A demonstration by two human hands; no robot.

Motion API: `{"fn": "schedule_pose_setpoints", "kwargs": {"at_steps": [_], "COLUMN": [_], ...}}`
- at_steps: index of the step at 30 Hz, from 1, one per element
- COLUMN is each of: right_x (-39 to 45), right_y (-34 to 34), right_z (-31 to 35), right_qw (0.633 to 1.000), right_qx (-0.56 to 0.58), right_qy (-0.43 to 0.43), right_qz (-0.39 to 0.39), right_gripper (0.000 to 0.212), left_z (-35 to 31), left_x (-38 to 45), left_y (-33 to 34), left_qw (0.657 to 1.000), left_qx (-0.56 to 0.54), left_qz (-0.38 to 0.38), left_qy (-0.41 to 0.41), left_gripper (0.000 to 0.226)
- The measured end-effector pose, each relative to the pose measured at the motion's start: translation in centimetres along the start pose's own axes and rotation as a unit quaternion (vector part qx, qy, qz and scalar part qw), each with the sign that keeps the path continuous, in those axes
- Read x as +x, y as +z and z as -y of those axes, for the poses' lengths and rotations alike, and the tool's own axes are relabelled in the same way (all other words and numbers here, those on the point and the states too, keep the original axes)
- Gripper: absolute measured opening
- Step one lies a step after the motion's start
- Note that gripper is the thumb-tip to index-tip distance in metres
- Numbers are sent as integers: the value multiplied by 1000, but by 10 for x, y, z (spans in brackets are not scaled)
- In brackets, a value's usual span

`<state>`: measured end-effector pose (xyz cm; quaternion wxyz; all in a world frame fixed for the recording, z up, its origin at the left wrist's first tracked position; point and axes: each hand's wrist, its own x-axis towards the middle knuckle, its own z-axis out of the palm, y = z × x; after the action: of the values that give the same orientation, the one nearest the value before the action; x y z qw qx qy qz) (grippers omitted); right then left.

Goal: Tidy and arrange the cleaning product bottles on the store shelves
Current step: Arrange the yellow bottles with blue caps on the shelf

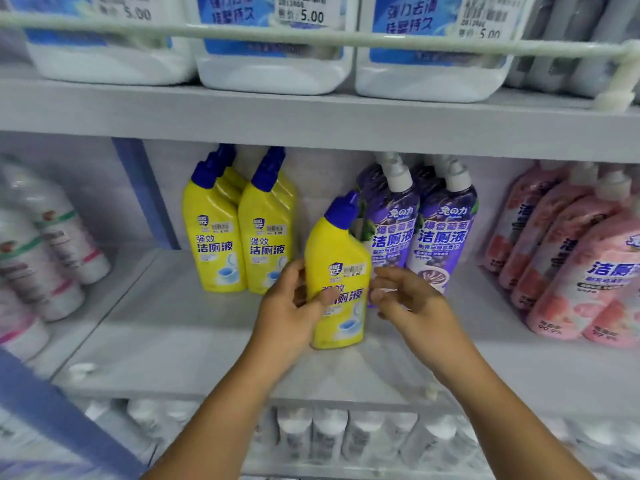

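Observation:
A yellow bottle with a blue cap (341, 265) stands near the front of the grey middle shelf (180, 344). My left hand (291, 310) grips its lower left side, thumb across the label. My right hand (405, 296) hovers just to its right, fingers loosely curled and holding nothing. Further back stand more yellow bottles (239, 230) in two rows. Purple bottles with white caps (419, 230) stand directly behind and to the right of the held bottle.
Pink bottles (571, 258) fill the shelf's right end. White bottles (41, 251) lie beyond a blue divider (145, 192) at left. Large white jugs (273, 46) sit on the upper shelf behind a rail. White bottles (329, 438) line the shelf below.

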<state>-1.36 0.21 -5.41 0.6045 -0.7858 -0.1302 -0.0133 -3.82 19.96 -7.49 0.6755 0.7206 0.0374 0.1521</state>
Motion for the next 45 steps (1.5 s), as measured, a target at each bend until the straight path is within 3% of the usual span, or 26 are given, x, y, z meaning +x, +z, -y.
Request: {"fn": "schedule_pose_setpoints", "kwargs": {"at_steps": [7,12,14,18,23,31,35,41,45], "right_x": [36,73,80,90,93,99,99,99,97], "right_y": [91,134,144,154,155,154,151,151,154], "right_z": [12,22,21,14,24,13,11,7,7], "right_qw": [1000,999,999,995,991,983,984,986,991], "right_qx": [-7,-36,-45,-90,-123,-165,-162,-152,-119], "right_qy": [12,-14,-22,-29,-31,-71,-70,-70,-50], "right_qz": [8,8,-4,-22,-39,-28,-20,-20,-16], "right_gripper": [21,28,24,49,22,22,24,25,25], "left_z": [-1,1,-2,6,12,27,28,27,33], "left_x": [12,34,42,54,59,65,59,57,57], "left_y": [-146,-185,-192,-198,-200,-204,-199,-195,-195], "left_qw": [994,993,988,983,985,987,990,993,995], "left_qx": [54,93,139,159,147,147,127,104,67], "left_qz": [-97,-70,-65,-78,-63,-23,-29,-41,-70], "left_qy": [2,19,24,48,68,67,56,31,8], "left_gripper": [43,39,37,43,52,61,62,47,53]}}
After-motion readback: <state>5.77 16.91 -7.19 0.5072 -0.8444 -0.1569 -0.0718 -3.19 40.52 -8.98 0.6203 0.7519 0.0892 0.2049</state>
